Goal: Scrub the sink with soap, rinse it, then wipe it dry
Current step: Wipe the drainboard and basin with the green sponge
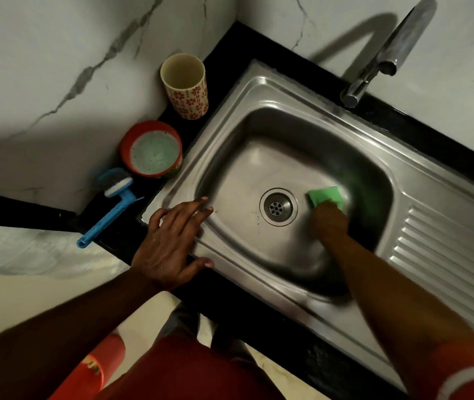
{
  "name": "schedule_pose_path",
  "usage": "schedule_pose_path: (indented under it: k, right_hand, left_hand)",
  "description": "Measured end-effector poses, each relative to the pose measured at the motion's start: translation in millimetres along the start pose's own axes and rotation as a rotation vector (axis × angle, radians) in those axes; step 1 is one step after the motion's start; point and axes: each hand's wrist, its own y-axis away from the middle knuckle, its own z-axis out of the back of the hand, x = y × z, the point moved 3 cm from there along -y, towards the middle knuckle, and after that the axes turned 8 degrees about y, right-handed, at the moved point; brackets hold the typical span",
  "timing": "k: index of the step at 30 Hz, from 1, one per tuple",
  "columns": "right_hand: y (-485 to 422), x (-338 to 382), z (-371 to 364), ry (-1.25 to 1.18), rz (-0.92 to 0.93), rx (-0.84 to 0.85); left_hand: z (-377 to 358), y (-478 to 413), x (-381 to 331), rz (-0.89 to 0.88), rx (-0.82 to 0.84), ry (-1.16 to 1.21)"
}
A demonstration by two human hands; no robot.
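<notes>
The right hand (328,223) presses a green sponge (326,195) onto the floor of the sink (259,90), at 3 o'clock from the drain (278,207), its grip closed on the sponge; the left hand (169,243) rests on the rim at 9 o'clock, grip wide, fingers spread.

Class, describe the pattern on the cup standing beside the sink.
The cup is cream with red flower motifs; the head view shows it.

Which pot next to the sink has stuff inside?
The low orange tub, filled with pale green paste; the tall flowered cup looks empty.
</notes>
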Motion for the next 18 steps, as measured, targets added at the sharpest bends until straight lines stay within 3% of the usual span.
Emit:
schedule_pose_path:
  k: [4, 7, 11, 15, 18]
  right_hand:
    - [23, 41, -20, -0.101, 0.011, 0.067]
    - [43, 70, -27, -0.070, 0.172, 0.145]
    - [57, 62, -9, -0.039, 0.308, 0.025]
    - [75, 16, 2, 0.271, 0.598, -0.096]
    - [93, 14, -13, 0.477, 0.899, 0.008]
  left_hand:
    - [0, 0, 0, 0.002, 0.011, 0.001]
    - [1, 0, -2, 0.006, 0.019, 0.001]
    - [1, 0, -1, 0.009, -0.002, 0.012]
    - [0, 1, 1, -0.001, 0.000, 0.001]
    - [-1, 1, 2, -0.006, -0.005, -0.003]
